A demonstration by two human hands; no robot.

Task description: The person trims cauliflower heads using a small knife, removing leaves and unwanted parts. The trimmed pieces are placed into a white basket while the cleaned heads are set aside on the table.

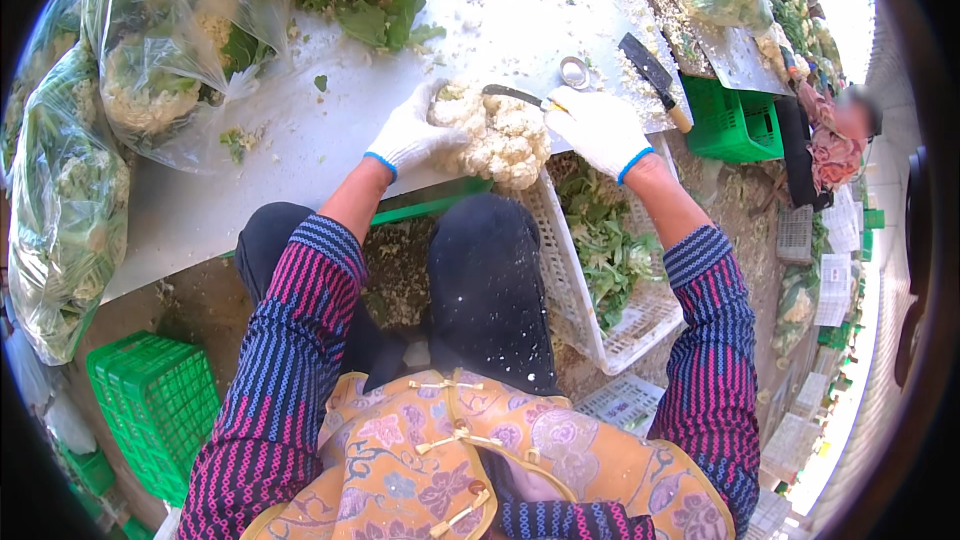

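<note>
A cauliflower head (510, 136) is held at the table's front edge, above my knees. My left hand (415, 127), in a white knit glove with a blue cuff, grips it from the left side. In my right hand (600, 124), gloved the same way, is a small curved knife (514, 94) with a dark blade. The blade lies against the top of the cauliflower; the handle is mostly hidden in my fist. Beyond my right hand, a cleaver (646, 67) with a wooden handle and a roll of tape (574, 73) rest on the metal table (300, 187).
Plastic bags of cauliflower (161, 82) crowd the table's left side. A white crate (566, 270) with leaf trimmings stands by my right knee. Green crates stand on the floor at lower left (154, 412) and under the table at right (731, 124). Another person (829, 135) sits at far right.
</note>
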